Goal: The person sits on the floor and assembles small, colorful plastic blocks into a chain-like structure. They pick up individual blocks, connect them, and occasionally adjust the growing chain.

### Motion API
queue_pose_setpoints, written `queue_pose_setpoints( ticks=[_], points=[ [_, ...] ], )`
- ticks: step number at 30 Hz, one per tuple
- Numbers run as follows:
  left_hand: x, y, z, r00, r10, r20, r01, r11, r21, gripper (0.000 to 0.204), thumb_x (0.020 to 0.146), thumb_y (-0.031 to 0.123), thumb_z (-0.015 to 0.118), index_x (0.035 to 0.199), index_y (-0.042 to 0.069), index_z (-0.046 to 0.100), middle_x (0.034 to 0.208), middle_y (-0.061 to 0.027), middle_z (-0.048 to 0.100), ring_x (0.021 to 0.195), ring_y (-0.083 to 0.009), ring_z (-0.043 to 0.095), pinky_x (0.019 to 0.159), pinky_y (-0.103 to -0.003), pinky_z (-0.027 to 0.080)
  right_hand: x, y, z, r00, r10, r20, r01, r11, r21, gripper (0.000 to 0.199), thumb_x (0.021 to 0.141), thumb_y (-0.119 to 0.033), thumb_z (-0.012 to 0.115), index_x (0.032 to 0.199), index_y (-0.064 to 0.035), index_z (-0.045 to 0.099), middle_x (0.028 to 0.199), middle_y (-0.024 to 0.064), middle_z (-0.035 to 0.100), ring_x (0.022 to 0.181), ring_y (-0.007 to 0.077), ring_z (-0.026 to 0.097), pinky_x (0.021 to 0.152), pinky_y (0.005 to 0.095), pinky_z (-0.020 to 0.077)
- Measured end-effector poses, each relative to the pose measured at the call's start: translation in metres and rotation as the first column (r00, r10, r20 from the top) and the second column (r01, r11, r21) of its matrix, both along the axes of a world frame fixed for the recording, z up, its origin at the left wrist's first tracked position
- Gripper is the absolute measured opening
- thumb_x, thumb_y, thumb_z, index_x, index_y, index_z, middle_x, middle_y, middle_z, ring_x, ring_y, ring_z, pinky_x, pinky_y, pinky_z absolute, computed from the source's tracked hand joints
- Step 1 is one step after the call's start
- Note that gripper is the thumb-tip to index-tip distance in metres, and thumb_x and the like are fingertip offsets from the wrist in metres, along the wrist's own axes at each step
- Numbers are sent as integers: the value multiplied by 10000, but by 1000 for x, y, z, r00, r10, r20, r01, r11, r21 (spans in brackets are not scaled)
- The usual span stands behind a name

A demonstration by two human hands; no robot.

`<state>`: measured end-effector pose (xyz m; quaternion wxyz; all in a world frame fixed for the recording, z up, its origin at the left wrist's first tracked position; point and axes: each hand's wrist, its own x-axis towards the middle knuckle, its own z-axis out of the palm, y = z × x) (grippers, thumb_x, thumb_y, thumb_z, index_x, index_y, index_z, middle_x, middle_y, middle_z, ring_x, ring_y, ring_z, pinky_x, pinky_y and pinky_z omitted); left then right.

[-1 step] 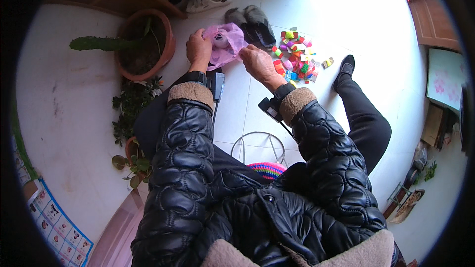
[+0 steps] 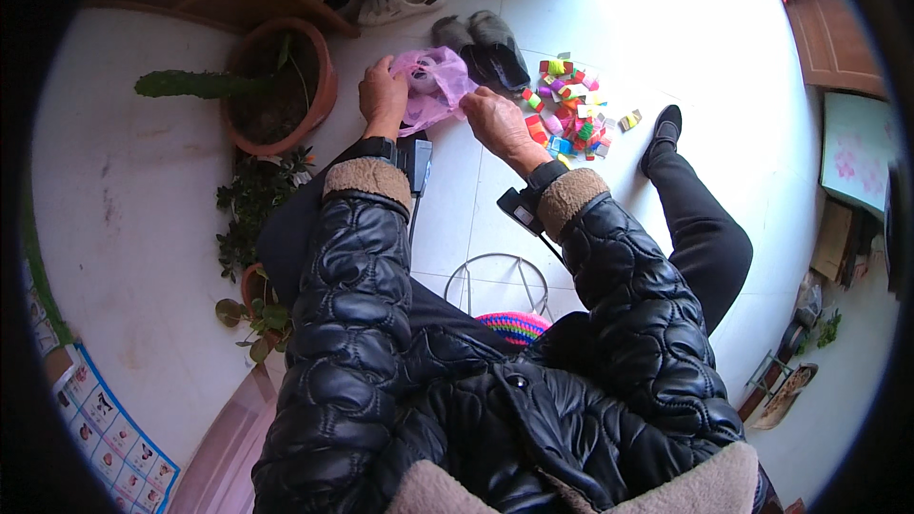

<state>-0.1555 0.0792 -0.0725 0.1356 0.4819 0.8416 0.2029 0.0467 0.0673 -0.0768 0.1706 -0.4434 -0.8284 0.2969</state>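
My left hand (image 2: 383, 95) and my right hand (image 2: 500, 122) both grip a thin pink plastic bag (image 2: 436, 84), held above the white tiled floor. The left hand pinches its left edge, while the right hand's fingers hold its right edge. Something small and pale shows through the bag. A pile of small colourful blocks (image 2: 571, 114) lies on the floor just right of my right hand. A black device (image 2: 519, 209) is strapped at my right wrist, and a dark band (image 2: 376, 146) sits on my left wrist.
A pair of dark slippers (image 2: 486, 48) lies beyond the bag. A potted cactus (image 2: 276, 86) and small plants (image 2: 252, 200) stand at left. A wire stool frame (image 2: 495, 281) with a crocheted cushion (image 2: 514, 326) is before me. My black-trousered leg (image 2: 700, 219) stretches right.
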Motion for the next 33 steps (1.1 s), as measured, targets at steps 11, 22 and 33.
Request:
queue_pose_setpoints(
  ticks=[11,22,33],
  points=[
    [-2,-13,-6,994,-83,-71,68,980,-188,387,774,265,616,1136,132,585,1134,-166,565,1029,-353,541,878,-430,432,32,-16,-28,954,-49,-295,10,991,-132,136,794,-95,522,871,-50,625,829,159,628,787,326,611,694,405,487],
    [76,-28,29,883,-340,323,223,910,350,268,805,76,522,1058,23,592,1029,-139,607,970,-227,575,876,-311,430,221,-67,-149,711,-658,248,592,370,-715,172,816,-105,546,928,-7,632,782,69,622,670,145,606,561,254,484],
    [182,-113,-27,533,30,845,441,843,-308,244,856,122,508,1057,8,589,927,-63,623,875,-134,551,815,-263,429,191,-102,-187,656,-558,509,736,622,-266,371,722,-250,677,993,-11,596,931,210,599,944,354,564,831,411,451]
  ],
)
